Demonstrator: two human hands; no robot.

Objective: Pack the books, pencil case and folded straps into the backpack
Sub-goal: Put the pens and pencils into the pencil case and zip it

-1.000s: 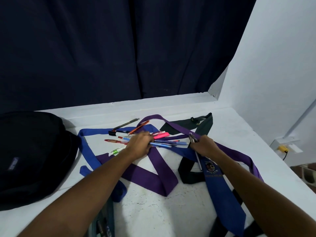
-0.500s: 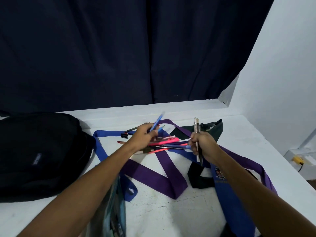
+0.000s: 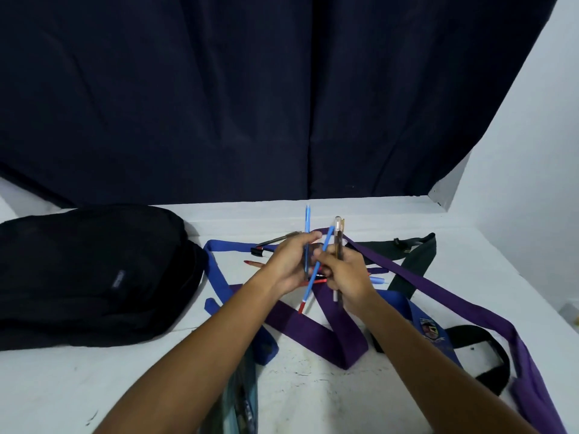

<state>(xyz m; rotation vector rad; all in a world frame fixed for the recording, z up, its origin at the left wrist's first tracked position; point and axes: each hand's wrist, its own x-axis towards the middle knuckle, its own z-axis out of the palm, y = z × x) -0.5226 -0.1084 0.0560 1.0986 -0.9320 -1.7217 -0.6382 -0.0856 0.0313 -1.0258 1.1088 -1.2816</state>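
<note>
Blue plastic pens (image 3: 307,233) stand upright, pinched in the left hand's (image 3: 289,261) curled fingers (image 3: 308,238); the right hand (image 3: 347,277) grips clear pens (image 3: 337,242) beside them. Purple, blue and black straps (image 3: 416,285) sprawl beneath; the black fabric backpack (image 3: 91,274) lies left on the white counter (image 3: 62,386).

Two bare forearms are showing from the lower edge, with no sleeves, watch, rings or bands covering them. Bare left hand (image 3: 289,264) and bare right hand (image 3: 346,277) are wearing no gloves. Nails are too small to make out.
</note>
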